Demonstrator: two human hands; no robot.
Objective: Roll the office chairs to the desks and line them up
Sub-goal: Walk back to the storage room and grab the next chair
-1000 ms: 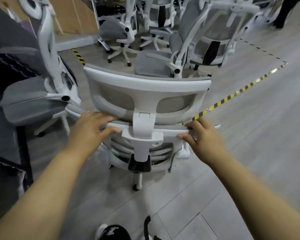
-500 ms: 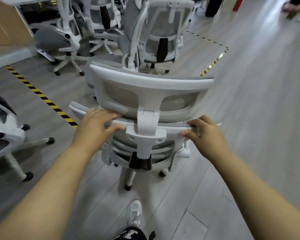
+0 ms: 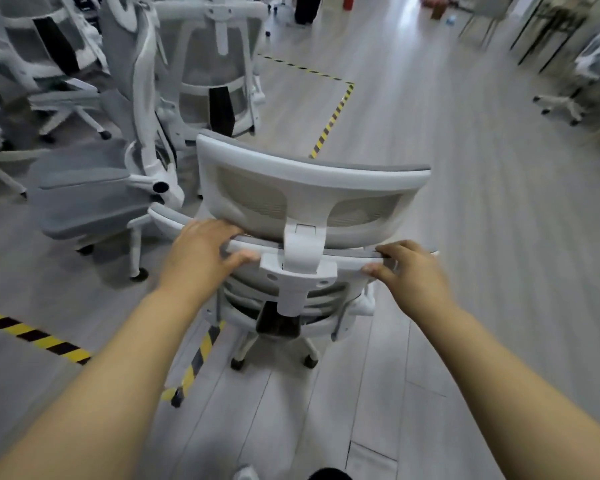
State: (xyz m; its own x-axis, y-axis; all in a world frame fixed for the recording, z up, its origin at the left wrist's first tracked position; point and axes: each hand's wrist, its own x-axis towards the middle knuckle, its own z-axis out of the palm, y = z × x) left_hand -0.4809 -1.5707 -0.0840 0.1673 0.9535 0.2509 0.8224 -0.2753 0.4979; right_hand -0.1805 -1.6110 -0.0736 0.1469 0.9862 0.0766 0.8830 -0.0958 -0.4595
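Note:
A white office chair with grey mesh and a wide headrest stands right in front of me, its back toward me, its castors on the grey floor. My left hand grips the top rim of its backrest left of the headrest post. My right hand grips the same rim on the right. Desks with dark legs show blurred at the far right.
Several more white and grey chairs crowd the left and back. Yellow-black floor tape marks a boundary ahead and runs under my left arm. Another chair base sits at the far right. Open floor stretches ahead to the right.
The chair and I have swung to the right, away from the cluster of chairs, toward the open aisle. Both hands have kept the same hold on the backrest rim.

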